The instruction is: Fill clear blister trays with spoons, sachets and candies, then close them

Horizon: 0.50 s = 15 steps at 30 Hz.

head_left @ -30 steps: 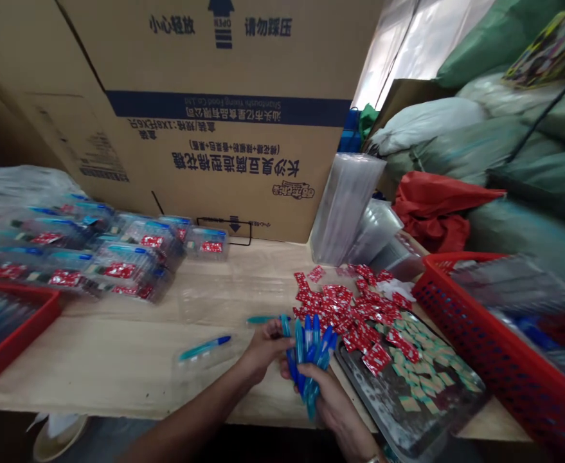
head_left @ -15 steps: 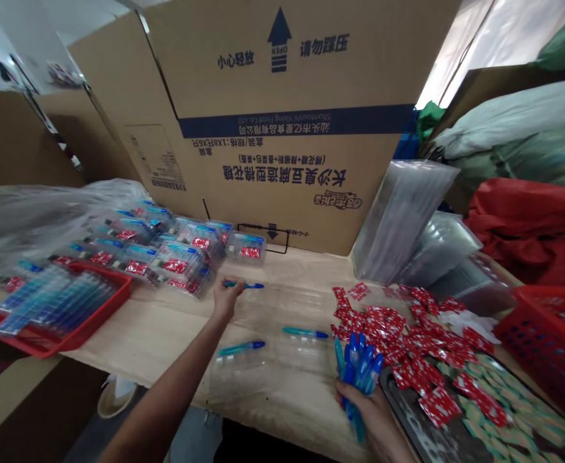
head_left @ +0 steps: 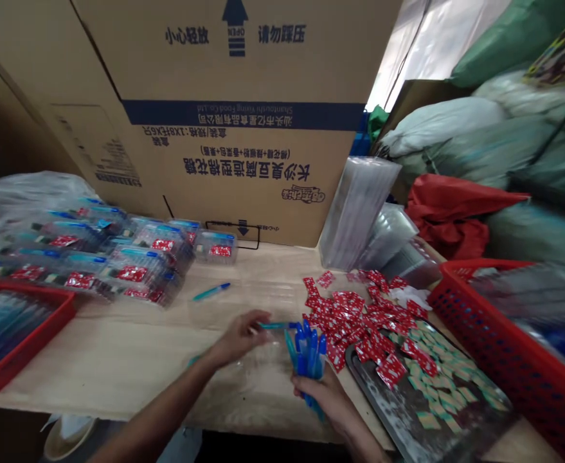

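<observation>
here right hand (head_left: 323, 397) grips blue pens (head_left: 307, 360); left hand's (head_left: 236, 339) grip unclear, beside teal pen (head_left: 277, 326)

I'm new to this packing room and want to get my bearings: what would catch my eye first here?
The red foil sachets heaped over the edge of a metal tray stand out most, at the right. Beside them, the right hand grips a bunch of blue pen-like sticks. A large cardboard carton rises behind the table.
</observation>
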Each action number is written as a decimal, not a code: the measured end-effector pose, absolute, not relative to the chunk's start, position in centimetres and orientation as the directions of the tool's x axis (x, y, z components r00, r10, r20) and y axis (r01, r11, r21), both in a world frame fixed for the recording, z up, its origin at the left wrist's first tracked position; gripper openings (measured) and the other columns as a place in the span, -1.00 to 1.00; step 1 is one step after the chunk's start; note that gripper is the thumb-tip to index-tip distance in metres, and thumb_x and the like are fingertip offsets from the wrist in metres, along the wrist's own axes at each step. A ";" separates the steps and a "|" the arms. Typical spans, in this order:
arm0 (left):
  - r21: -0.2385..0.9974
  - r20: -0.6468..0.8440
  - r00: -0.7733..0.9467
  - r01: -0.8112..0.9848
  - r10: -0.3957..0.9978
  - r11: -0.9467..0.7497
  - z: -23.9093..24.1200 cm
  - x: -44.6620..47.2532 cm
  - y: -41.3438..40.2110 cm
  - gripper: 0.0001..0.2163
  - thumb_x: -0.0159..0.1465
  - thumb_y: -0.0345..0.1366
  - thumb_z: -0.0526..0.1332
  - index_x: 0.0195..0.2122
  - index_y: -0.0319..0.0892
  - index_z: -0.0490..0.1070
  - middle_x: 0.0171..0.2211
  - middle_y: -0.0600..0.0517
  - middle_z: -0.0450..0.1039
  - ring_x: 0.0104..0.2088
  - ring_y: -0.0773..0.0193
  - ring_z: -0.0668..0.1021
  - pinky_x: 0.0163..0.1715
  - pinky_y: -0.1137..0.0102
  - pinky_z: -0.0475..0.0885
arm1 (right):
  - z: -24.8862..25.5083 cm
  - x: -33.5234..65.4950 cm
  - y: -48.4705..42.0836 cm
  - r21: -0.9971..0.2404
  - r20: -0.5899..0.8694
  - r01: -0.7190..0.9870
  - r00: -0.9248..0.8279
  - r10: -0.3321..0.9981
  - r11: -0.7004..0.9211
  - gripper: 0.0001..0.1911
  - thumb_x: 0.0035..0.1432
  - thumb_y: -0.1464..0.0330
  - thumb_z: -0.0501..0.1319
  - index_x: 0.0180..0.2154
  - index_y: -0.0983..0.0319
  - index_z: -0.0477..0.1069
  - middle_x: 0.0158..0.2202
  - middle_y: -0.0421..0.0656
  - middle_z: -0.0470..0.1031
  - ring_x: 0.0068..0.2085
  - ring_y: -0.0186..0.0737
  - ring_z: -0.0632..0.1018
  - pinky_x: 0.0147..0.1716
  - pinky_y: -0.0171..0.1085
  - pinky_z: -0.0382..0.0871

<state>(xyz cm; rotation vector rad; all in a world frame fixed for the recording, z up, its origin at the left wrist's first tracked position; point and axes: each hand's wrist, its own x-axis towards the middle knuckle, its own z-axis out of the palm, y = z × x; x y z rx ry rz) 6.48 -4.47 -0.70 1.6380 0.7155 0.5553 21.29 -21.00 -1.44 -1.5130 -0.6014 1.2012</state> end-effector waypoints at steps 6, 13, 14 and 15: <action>0.977 -0.112 0.688 -0.055 0.717 0.206 -1.4 9.6 -6.9 -0.68 -0.12 -0.17 0.43 -0.46 -0.22 0.37 -0.59 0.09 0.41 -0.58 0.36 0.46 -0.52 0.45 0.37 | -1.7 21.4 -20.3 -0.911 -0.384 -0.306 0.387 0.838 -0.277 -0.76 -0.31 0.29 0.31 -0.48 0.25 0.46 -0.55 -0.17 0.52 -0.53 -0.22 0.50 -0.55 -0.32 0.28; 0.998 -0.027 0.407 0.064 0.913 0.000 -1.8 14.1 2.6 -0.76 -0.11 -0.35 0.35 -0.56 -0.18 0.24 -0.64 0.17 0.32 -0.53 0.31 0.50 -0.45 0.42 0.38 | -3.2 23.8 -22.5 -0.906 -0.398 -0.359 0.550 0.734 -0.222 -0.81 -0.33 0.30 0.31 -0.55 0.24 0.43 -0.70 -0.24 0.40 -0.61 -0.29 0.38 -0.57 -0.32 0.25; 0.994 -0.007 0.395 0.100 0.919 -0.035 -1.8 14.8 3.3 -0.78 -0.12 -0.40 0.34 -0.59 -0.18 0.25 -0.65 0.17 0.31 -0.52 0.30 0.49 -0.42 0.40 0.38 | -3.3 23.8 -22.7 -0.908 -0.393 -0.358 0.545 0.741 -0.218 -0.81 -0.33 0.30 0.31 -0.56 0.24 0.43 -0.70 -0.24 0.39 -0.61 -0.30 0.38 -0.57 -0.31 0.25; 0.988 0.012 0.388 0.137 0.922 -0.071 -1.9 15.4 3.8 -0.80 -0.14 -0.45 0.32 -0.62 -0.18 0.26 -0.66 0.17 0.29 -0.50 0.27 0.49 -0.39 0.38 0.38 | -3.3 23.8 -22.9 -0.908 -0.391 -0.360 0.538 0.747 -0.216 -0.82 -0.32 0.30 0.31 -0.56 0.24 0.43 -0.69 -0.24 0.40 -0.60 -0.30 0.38 -0.56 -0.31 0.25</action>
